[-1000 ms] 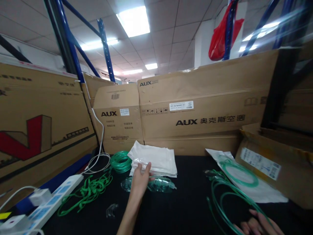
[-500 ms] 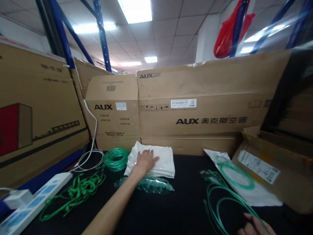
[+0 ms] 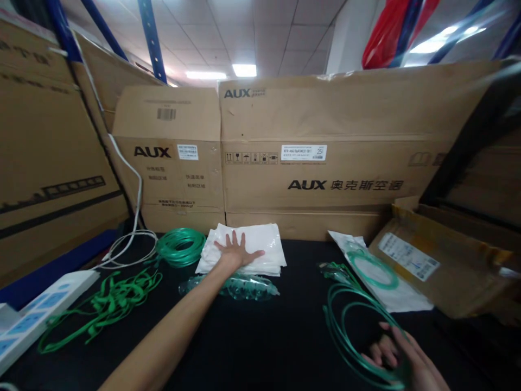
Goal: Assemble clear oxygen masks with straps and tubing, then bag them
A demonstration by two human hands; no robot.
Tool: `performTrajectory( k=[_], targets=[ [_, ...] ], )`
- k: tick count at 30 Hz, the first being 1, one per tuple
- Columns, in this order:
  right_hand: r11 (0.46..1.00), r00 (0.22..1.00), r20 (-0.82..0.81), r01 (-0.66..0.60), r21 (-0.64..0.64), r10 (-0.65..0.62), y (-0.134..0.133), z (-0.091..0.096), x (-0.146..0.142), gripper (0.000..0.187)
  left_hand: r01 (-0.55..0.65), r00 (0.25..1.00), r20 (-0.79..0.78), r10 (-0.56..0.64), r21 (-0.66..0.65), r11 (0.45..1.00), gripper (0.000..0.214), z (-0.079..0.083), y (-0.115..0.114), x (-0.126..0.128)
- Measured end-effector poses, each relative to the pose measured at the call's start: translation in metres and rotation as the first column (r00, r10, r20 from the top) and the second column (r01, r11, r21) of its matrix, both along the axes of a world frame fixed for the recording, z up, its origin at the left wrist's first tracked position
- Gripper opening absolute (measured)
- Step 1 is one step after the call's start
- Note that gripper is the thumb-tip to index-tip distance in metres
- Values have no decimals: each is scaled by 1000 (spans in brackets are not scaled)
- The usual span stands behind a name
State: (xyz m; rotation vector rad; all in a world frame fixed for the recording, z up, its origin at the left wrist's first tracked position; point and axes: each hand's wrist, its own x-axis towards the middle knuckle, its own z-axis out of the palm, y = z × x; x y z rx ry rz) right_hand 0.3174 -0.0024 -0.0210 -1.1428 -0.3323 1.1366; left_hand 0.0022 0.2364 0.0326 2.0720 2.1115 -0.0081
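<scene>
1. Big cardboard boxes (image 3: 317, 163) wall off the whole back of the frame, and a black counter (image 3: 252, 336) runs across the lower half!
2. Upper middle of the counter, the left hand (image 3: 238, 252) is open, fingers spread, flat on a stack of white plastic bags (image 3: 260, 247), whose long side runs crosswise.
3. Lower right, the right hand (image 3: 394, 358) curls against a loop of green tubing (image 3: 331, 320), touching it; gripping or not, can't tell.
4. A clear plastic packet (image 3: 248, 288) lies just below the stack, closest to the left hand!
</scene>
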Motion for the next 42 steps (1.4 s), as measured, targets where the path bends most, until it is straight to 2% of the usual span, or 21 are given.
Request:
performTrajectory(
  k=[2,5,7,9,10,12,14,15,17,19,21,23,25,27,30,33,35,37,40,42],
  targets=[
    [1000,1000,2,8,7,-8,-3,7,-11,53,9,1000,15,-10,43,999,112,11,-3,1],
    [999,997,58,-46,-28,47,-4,11,-16,57,58,997,35,-66,202,978,98,33,-21,4],
    [989,981,136,-130,-75,139,-3,13,-12,57,142,986,37,-163,336,931,84,46,-44,11],
    [972,948,222,-209,-104,228,-2,16,-6,55,292,943,24,-333,425,857,65,53,-72,23],
    [965,931,258,-236,-111,257,-1,18,-4,57,389,898,13,-439,439,810,56,54,-84,33],
    [959,907,313,-259,-117,283,1,21,0,59,593,759,-13,-650,425,684,41,49,-103,56],
    [959,898,338,-253,-125,281,2,23,1,58,732,618,-42,-785,394,556,43,39,-110,83],
    [961,898,342,-244,-133,276,2,23,1,56,771,571,-57,-819,380,512,49,33,-108,96],
    [960,900,338,-244,-138,277,1,23,1,54,814,520,-86,-850,352,462,56,23,-97,120],
    [956,902,317,-265,-130,293,0,21,2,56,834,506,-114,-855,319,450,48,15,-83,137],
    [961,920,280,-256,-103,275,-1,19,4,59,842,507,-139,-851,294,453,37,12,-75,148],
    [983,958,221,-167,-81,181,-3,17,7,63,840,515,-157,-843,289,459,31,12,-78,151],
    [997,987,150,-41,-72,51,-4,16,10,69,830,529,-161,-833,303,469,27,18,-92,146],
    [997,996,87,28,-77,-21,-4,15,10,68,809,556,-149,-818,324,491,24,28,-113,136],
    [997,999,38,-11,-77,14,-5,14,4,61,760,616,-111,-780,348,550,23,46,-150,114],
    [988,988,59,-139,-73,143,-8,13,-11,57,689,690,-42,-723,344,638,23,53,-186,88],
    [962,959,94,-261,-86,268,-10,13,-20,54,581,774,65,-630,324,747,25,47,-206,70],
    [918,915,106,-378,-116,390,-12,14,-27,54,474,831,160,-532,295,830,30,32,-222,52],
    [878,870,133,-454,-154,474,-8,15,-32,52,380,865,238,-441,262,887,38,5,-237,33],
    [905,842,332,-391,-169,426,-2,15,-34,47,338,878,258,-403,262,904,44,-7,-241,26]
  ],
)
